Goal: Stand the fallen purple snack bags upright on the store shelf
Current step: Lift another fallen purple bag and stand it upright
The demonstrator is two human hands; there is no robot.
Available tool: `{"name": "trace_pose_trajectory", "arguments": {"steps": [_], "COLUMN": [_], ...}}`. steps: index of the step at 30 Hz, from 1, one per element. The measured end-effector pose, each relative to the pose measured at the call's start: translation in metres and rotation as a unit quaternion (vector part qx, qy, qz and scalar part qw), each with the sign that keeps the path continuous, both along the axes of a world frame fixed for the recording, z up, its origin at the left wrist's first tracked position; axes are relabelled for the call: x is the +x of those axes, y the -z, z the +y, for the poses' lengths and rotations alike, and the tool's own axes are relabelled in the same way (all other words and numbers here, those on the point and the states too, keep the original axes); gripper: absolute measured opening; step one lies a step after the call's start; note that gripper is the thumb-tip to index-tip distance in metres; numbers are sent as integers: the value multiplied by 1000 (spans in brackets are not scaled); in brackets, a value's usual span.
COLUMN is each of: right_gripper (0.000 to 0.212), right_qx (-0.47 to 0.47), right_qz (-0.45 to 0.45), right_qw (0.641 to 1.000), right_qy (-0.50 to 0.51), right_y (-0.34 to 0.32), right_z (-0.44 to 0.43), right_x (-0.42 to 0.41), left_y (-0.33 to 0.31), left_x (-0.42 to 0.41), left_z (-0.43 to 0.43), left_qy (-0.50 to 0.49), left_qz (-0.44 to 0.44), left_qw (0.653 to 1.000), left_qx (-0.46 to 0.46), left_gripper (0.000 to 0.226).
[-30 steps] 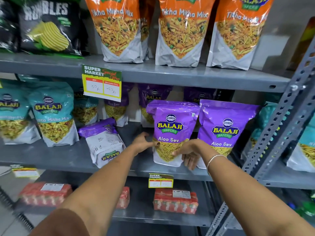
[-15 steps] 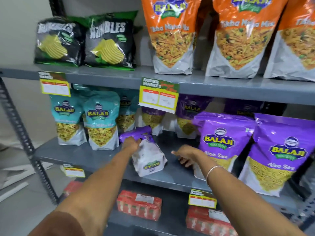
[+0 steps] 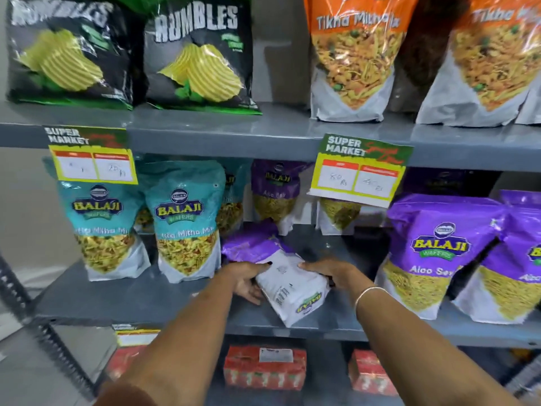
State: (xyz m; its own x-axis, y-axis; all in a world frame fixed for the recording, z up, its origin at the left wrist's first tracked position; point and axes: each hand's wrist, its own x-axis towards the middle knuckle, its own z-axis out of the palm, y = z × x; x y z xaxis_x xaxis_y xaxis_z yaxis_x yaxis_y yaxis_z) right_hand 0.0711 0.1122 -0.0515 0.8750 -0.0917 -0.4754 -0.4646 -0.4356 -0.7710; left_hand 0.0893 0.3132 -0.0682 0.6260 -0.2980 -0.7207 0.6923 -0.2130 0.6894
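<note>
A fallen purple snack bag (image 3: 288, 284) lies on its front on the grey middle shelf (image 3: 164, 300), white back panel up, purple top toward the rear. My left hand (image 3: 248, 278) grips its left side and my right hand (image 3: 326, 272) grips its right side. Two purple Aloo Sev bags stand upright to the right, one (image 3: 433, 253) nearer and one (image 3: 515, 265) at the frame edge. More purple bags (image 3: 275, 191) stand at the back of the shelf.
Teal Balaji bags (image 3: 187, 221) stand left of the fallen bag. A price tag (image 3: 361, 168) hangs from the upper shelf, which carries black chip bags (image 3: 199, 57) and orange mix bags (image 3: 351, 60). Red packs (image 3: 265, 367) sit on the shelf below.
My view swung left, away from the upright purple bags. Both hands left those bags and closed on the fallen purple bag, the left first, then the right.
</note>
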Motion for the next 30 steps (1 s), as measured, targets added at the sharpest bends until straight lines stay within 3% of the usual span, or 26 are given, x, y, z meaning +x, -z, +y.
{"name": "trace_pose_trajectory", "arguments": {"steps": [3,7,12,15,19,24,27,30], "right_gripper": [34,25,15,40,19,43,33,21], "right_qx": [-10,-15,45,86,67,28,-37,30], "right_qz": [52,80,8,-69,-147,-150,-138,-102], "right_qw": [999,996,999,993,981,985,985,986], "right_qy": [-8,-25,-20,42,107,83,99,125], "right_y": [-4,-10,-18,-11,7,14,12,9], "right_z": [1,3,4,8,13,9,9,12], "right_x": [1,2,8,11,12,17,21,22], "left_y": [-2,-12,-31,-32,-20,-24,-27,-31], "left_x": [1,0,17,23,23,22,18,17], "left_z": [2,6,4,-7,-17,-18,-19,-17], "left_qy": [16,33,-8,-51,-98,-90,-17,28], "left_qz": [22,-31,-166,-276,-386,-381,-349,-292], "left_qw": [999,999,986,959,917,919,936,955], "left_qx": [-31,-6,16,26,37,41,39,46], "left_gripper": [25,13,44,61,72,75,74,70]}}
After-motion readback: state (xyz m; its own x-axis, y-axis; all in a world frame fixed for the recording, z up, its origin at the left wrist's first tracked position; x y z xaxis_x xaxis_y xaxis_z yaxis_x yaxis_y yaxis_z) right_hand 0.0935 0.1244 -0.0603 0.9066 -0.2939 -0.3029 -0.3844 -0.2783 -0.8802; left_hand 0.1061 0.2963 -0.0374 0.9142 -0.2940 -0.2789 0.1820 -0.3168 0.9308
